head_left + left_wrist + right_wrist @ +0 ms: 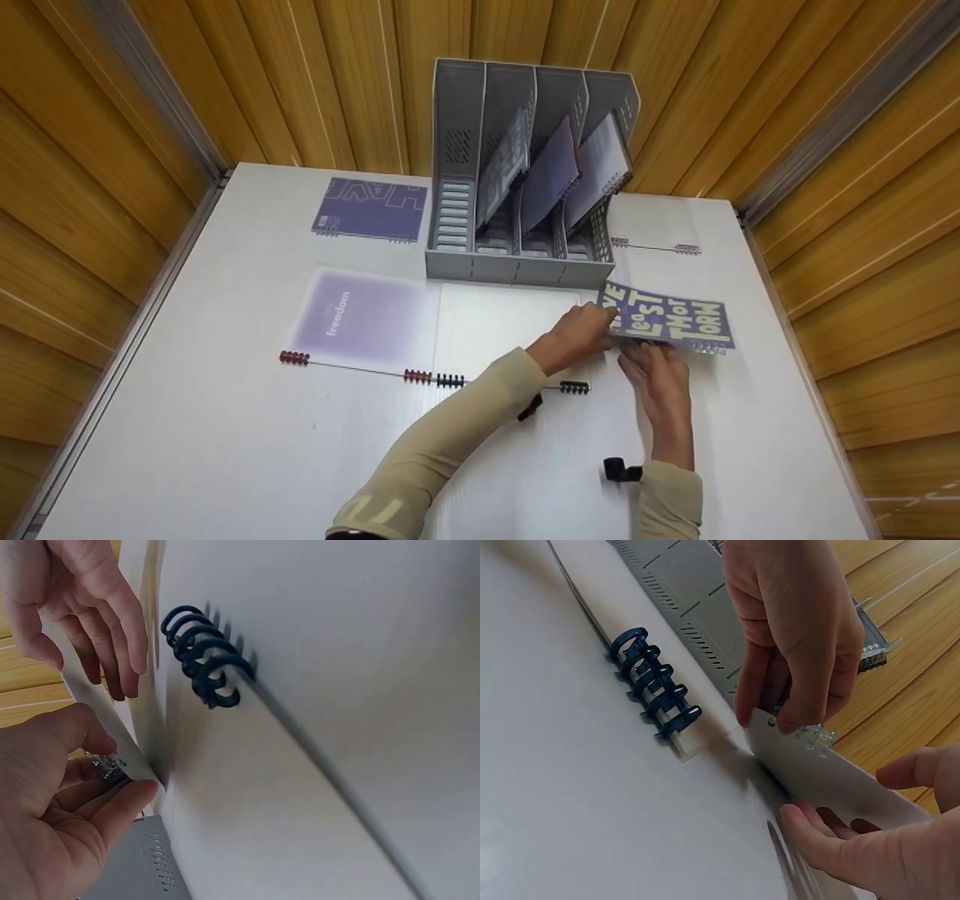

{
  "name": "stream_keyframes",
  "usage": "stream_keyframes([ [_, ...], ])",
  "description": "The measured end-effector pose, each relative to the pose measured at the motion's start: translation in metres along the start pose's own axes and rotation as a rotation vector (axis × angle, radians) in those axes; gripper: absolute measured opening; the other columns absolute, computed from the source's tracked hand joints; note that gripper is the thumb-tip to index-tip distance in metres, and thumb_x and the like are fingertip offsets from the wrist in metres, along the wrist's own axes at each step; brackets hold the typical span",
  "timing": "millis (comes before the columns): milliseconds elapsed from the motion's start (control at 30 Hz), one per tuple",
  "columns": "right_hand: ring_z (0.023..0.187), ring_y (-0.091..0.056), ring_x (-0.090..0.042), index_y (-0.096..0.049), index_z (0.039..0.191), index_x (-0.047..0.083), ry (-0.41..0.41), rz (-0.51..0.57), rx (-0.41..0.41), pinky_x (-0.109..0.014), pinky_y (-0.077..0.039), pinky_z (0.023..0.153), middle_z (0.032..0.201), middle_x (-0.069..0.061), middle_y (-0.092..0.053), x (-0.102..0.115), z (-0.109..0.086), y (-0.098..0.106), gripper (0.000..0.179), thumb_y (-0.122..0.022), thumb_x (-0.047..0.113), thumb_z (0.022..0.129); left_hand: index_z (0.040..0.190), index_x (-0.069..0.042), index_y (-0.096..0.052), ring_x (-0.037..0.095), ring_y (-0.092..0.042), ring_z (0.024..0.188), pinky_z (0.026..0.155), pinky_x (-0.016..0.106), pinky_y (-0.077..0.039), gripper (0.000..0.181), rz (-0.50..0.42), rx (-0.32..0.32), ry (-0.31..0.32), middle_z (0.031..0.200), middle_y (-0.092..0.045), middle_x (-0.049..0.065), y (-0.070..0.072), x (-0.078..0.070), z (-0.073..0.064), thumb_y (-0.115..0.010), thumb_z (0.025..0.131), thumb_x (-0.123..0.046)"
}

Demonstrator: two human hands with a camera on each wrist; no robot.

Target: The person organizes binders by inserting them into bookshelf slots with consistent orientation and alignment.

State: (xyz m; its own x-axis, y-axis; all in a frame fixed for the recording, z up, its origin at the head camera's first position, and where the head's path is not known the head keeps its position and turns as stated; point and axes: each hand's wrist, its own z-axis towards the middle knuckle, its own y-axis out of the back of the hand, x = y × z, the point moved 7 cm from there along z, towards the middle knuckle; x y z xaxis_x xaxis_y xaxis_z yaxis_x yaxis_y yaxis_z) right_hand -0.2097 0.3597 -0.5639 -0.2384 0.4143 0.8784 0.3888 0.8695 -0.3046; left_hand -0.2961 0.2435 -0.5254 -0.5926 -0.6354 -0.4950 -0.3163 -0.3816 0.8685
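Note:
A purple spiral notebook (667, 319) with large pale letters is held tilted above the right side of the table. My left hand (576, 337) pinches its left corner between thumb and fingers, beside clear binding rings (814, 736). My right hand (661, 379) is at the notebook's lower edge. In the left wrist view the right hand (82, 607) has its fingers extended and loosely apart, with the notebook's pale underside (94, 701) close by. Whether those fingers touch the notebook is hard to tell. Below my left forearm lies a white notebook (502, 322) with dark rings (206, 656).
A grey file organizer (521, 271) stands at the back, with notebooks (551, 172) leaning in three slots and its leftmost slot bare. A freedom notebook (367, 319) and a purple notebook (371, 210) lie to the left. Another pale notebook (652, 221) lies right of the organizer.

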Motion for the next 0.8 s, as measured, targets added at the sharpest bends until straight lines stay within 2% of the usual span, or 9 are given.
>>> stream_keyframes([
  [167,0.139,-0.046,-0.036,-0.020,0.157,-0.001,0.051,0.072,0.017,-0.044,-0.041,0.111,0.141,-0.021,-0.050,0.006,-0.006,-0.004,0.054,-0.041,0.015,0.109,0.108,-0.011,-0.068,0.010,-0.060,0.073,0.064,0.027,-0.049,0.021,-0.014,-0.024,-0.042,0.093,-0.074,0.004,0.009,0.002,-0.012,-0.075,0.090,-0.017],
  [233,0.133,-0.053,-0.034,-0.022,0.157,0.000,0.071,0.090,0.031,-0.046,-0.041,0.110,0.138,-0.019,-0.053,0.009,-0.009,-0.007,0.056,-0.045,0.016,0.109,0.105,-0.011,-0.067,0.009,-0.057,0.071,0.062,0.026,-0.047,0.019,-0.019,-0.030,-0.043,0.090,-0.073,0.003,0.012,0.002,-0.015,-0.076,0.089,-0.017],
  [400,0.128,-0.057,-0.030,-0.022,0.160,0.005,0.100,0.141,0.055,-0.046,-0.041,0.109,0.150,-0.024,-0.040,0.016,-0.015,-0.013,0.057,-0.044,0.014,0.109,0.102,-0.011,-0.065,0.008,-0.051,0.068,0.058,0.021,-0.041,0.018,-0.093,-0.037,-0.042,0.087,-0.071,0.001,0.017,0.007,-0.025,-0.076,0.089,-0.015],
  [567,0.121,-0.062,-0.027,-0.023,0.161,0.007,0.095,0.159,0.046,-0.048,-0.041,0.109,0.142,-0.021,-0.050,0.021,-0.018,-0.016,0.056,-0.040,0.004,0.107,0.101,-0.011,-0.065,0.008,-0.046,0.067,0.057,0.020,-0.037,0.016,-0.136,-0.048,-0.020,0.081,-0.065,-0.002,0.021,0.013,-0.033,-0.076,0.090,-0.016],
  [667,0.126,-0.060,-0.027,-0.019,0.162,0.011,0.103,0.165,0.050,-0.047,-0.043,0.107,0.147,-0.022,-0.045,0.023,-0.021,-0.018,0.061,-0.034,-0.003,0.105,0.102,-0.012,-0.065,0.008,-0.046,0.067,0.058,0.021,-0.036,0.016,-0.133,-0.037,-0.016,0.079,-0.062,-0.003,0.020,0.015,-0.038,-0.076,0.091,-0.018],
  [800,0.137,-0.049,-0.032,-0.014,0.164,0.020,0.111,0.167,0.048,-0.042,-0.045,0.105,0.158,-0.024,-0.031,0.023,-0.024,-0.019,0.067,-0.027,-0.008,0.104,0.112,-0.012,-0.069,0.006,-0.054,0.076,0.065,0.019,-0.043,0.023,-0.139,-0.018,-0.032,0.093,-0.070,-0.002,0.018,0.013,-0.042,-0.076,0.092,-0.019],
])
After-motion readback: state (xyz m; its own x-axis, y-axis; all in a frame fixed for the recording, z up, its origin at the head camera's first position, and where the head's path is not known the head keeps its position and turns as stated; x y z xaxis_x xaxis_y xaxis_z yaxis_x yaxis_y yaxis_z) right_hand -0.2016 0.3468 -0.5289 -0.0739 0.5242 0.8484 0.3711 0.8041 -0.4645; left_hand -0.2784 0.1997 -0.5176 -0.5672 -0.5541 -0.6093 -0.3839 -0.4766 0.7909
